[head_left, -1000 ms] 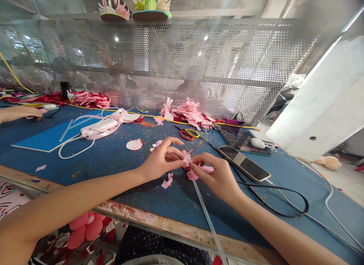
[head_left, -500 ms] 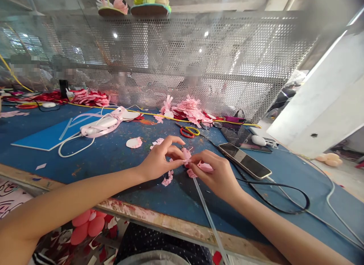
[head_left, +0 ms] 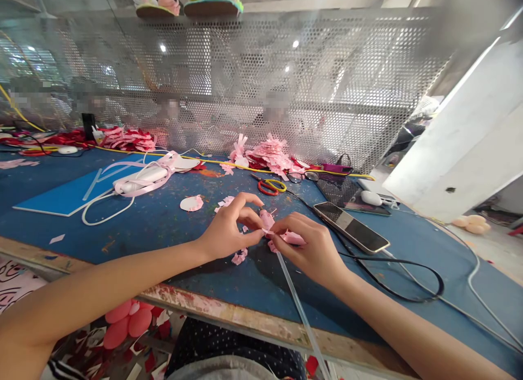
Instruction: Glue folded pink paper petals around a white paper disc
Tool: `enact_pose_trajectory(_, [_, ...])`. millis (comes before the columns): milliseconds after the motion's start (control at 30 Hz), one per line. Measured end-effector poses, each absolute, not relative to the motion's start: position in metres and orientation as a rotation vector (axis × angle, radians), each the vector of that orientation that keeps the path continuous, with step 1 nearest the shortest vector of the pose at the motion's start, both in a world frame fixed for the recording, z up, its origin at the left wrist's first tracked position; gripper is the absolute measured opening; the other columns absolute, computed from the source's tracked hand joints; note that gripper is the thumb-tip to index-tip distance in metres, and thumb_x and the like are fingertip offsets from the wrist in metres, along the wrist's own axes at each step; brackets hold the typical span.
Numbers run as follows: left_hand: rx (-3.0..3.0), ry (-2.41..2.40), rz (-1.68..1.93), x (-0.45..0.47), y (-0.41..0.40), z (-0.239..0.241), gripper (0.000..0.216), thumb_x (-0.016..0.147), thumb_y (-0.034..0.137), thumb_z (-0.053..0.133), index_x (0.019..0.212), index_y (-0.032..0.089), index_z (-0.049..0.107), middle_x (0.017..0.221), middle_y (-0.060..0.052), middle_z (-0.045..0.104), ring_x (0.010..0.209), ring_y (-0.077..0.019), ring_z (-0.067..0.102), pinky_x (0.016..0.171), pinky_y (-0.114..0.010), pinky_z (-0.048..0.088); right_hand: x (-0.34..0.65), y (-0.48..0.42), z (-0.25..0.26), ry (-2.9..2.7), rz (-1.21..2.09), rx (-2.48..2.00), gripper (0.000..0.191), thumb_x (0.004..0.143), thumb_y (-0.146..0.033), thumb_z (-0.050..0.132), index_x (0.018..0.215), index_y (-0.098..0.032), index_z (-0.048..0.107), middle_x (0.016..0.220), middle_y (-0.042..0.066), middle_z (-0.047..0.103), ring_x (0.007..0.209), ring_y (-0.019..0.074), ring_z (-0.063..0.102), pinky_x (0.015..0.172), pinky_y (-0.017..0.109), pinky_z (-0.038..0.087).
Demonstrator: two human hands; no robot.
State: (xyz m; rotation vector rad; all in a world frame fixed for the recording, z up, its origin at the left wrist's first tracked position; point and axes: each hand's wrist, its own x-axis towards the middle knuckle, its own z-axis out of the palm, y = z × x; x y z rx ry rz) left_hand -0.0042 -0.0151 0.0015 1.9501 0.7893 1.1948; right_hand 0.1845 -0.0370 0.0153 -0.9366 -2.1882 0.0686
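Just back from the worn front edge of the worktop [head_left: 163,225], the left hand [head_left: 227,232] and right hand [head_left: 316,252] are each holding a fingertip grip pinching the pink paper flower [head_left: 266,219] on a clear stick [head_left: 300,310] that is overhanging that edge, with a phone [head_left: 351,234] lying near on the right and open blue surface stretching leftward.

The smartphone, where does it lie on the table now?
In the head view the smartphone lies screen up on the blue table, just right of the right hand and nearer than the scissors.
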Motion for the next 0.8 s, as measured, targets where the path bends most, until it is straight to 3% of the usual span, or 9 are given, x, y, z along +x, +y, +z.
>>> enact_pose_trajectory(267, [1.667,0.729,1.079,-0.0037,-0.0058,-0.0031,0.044,0.071,0.019,0.071,0.103,0.021,0.042,0.073,0.002,0.065,0.07,-0.0154,0.066,0.067,-0.026,0.049,0.1844,-0.0374,0.0148,-2.144,0.056,-1.029,0.01,0.079,-0.025,0.06,0.087,-0.02,0.061,0.079,0.003,0.065,0.073,0.0167,0.06,0.065,0.028,0.047])
enact_pose_trajectory(533, [1.711,0.724,1.09,-0.004,-0.0068,-0.0032,0.042,0.073,0.02,0.069,0.105,0.021,0.042,0.075,0.0,0.066,0.071,-0.0152,0.066,0.069,-0.027,0.05,0.187,-0.0348,0.012,-2.145,0.214,-1.096,0.011,0.084,-0.024,0.054,0.08,-0.02,0.064,0.07,0.0,0.066,0.06,0.0119,0.06,0.056,0.023,0.047])
enact_pose_trajectory(800, [1.806,0.75,1.115,-0.0038,-0.0091,-0.003,0.04,0.073,0.02,0.068,0.105,0.022,0.043,0.074,0.001,0.067,0.068,-0.0151,0.067,0.069,-0.028,0.051,0.186,-0.0347,0.0094,-2.178,0.202,-1.116,0.013,0.086,-0.025,0.052,0.078,-0.02,0.061,0.07,0.002,0.065,0.062,0.0137,0.06,0.056,0.024,0.047])
